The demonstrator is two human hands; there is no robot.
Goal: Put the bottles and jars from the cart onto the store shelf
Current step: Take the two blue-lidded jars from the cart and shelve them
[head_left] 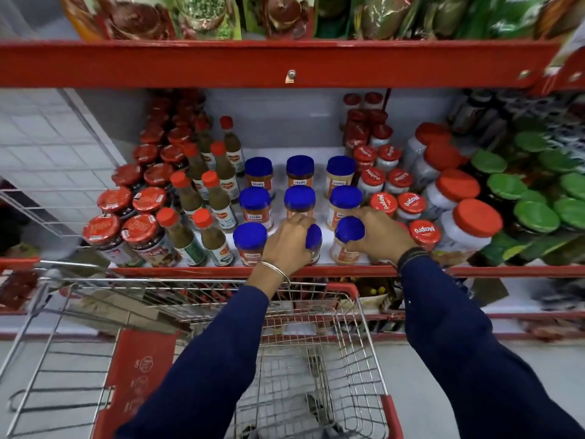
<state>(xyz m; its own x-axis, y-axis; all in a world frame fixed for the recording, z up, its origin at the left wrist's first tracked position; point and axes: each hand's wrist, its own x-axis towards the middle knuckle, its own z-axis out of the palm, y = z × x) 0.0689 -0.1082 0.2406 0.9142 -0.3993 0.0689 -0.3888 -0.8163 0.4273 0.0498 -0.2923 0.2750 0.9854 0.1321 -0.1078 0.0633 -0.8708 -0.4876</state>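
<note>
Currently two blue-lidded jars are gripped at the front edge of the shelf (316, 271), both upright, long axes vertical, lids up. The left hand (289, 240) is wrapped around the middle jar (314, 237), fingers closed over its lid. The right hand (378, 234) is clasped on the right jar (348, 231). The cart (316, 359) is parked just below the shelf.

Nine blue-lidded jars (300, 199), two hands (289, 240).
</note>
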